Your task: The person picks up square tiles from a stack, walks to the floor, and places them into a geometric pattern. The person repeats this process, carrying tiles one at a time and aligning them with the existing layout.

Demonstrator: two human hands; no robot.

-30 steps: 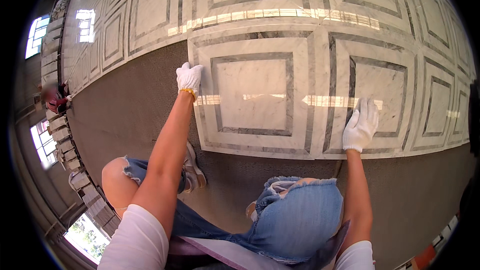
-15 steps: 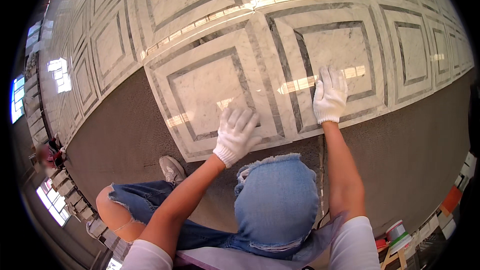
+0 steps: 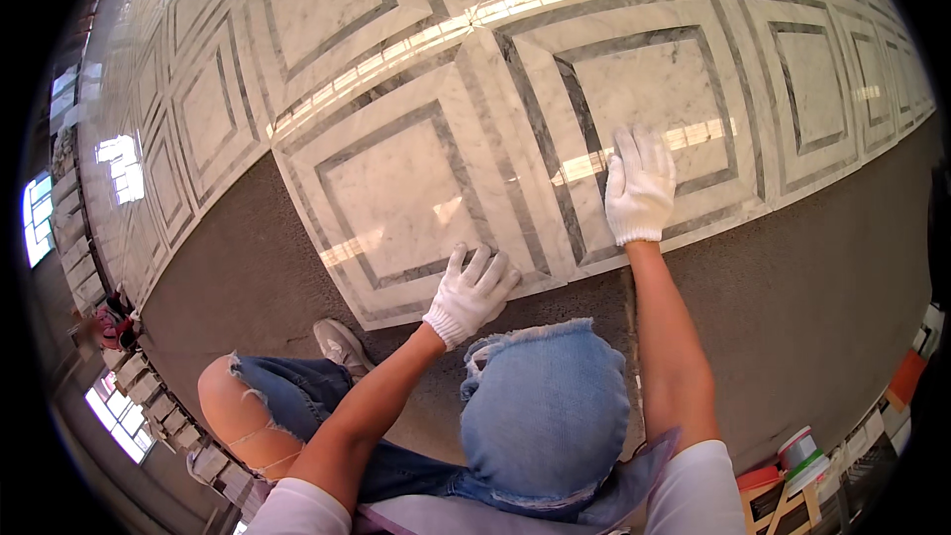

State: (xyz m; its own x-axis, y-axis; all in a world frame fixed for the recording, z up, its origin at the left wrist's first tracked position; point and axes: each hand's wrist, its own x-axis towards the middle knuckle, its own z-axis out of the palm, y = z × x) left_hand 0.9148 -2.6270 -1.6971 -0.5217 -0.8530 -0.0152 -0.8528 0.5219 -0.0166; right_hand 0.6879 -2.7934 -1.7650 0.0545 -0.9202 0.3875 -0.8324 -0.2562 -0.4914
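Both my hands wear white knit gloves. My left hand [image 3: 472, 292] rests near the front edge of a square marble tile [image 3: 396, 196], its fingers spread on the surface by the right front corner. Grey bands frame the tile's pale centre. My right hand [image 3: 640, 188] lies flat on the neighbouring tile [image 3: 654, 89], fingers stretched away from me across its grey inner band. The two tiles sit side by side, and I see no tool in either hand.
Grey mortar bed [image 3: 238, 267] spreads left of and in front of the tiles. My bent knee in blue jeans [image 3: 545, 416] is close below them. A bucket [image 3: 797, 448] stands by wooden pieces at lower right. Another person [image 3: 111, 325] is at the far left.
My left hand has slid toward me, to the tile's front edge. The right hand stays on its tile. The whole view has shifted slightly.
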